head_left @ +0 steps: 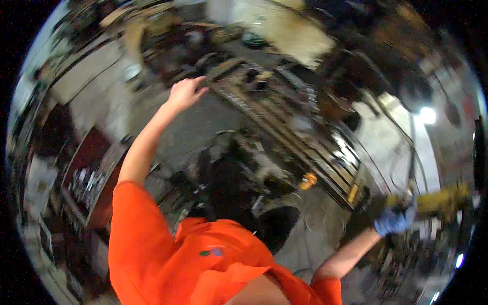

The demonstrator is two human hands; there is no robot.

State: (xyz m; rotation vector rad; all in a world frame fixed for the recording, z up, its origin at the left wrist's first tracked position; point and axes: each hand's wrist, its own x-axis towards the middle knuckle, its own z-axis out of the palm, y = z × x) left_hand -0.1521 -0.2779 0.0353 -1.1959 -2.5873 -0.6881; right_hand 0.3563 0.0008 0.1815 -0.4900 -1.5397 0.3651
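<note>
My bare left hand (187, 94) reaches out at the upper left, next to the near corner of a long slotted metal machine table (274, 129). Its thumb stands apart from the fingers, and nothing shows in it. Whether the fingertips touch the metal edge, I cannot tell. Far to the right, my right hand (395, 219) wears a blue glove. Its fingers curl at the lower end of a dark upright bar or hose, beside a yellow metal part (439, 199). Blur hides what exactly they grip.
An orange-yellow piece (307, 180) sits by the table's near side. At left stands a dark red open box (94, 178) of small metal pieces. A bright lamp (427, 115) and hanging cables are at right. A pale sheet (284, 33) lies at the back.
</note>
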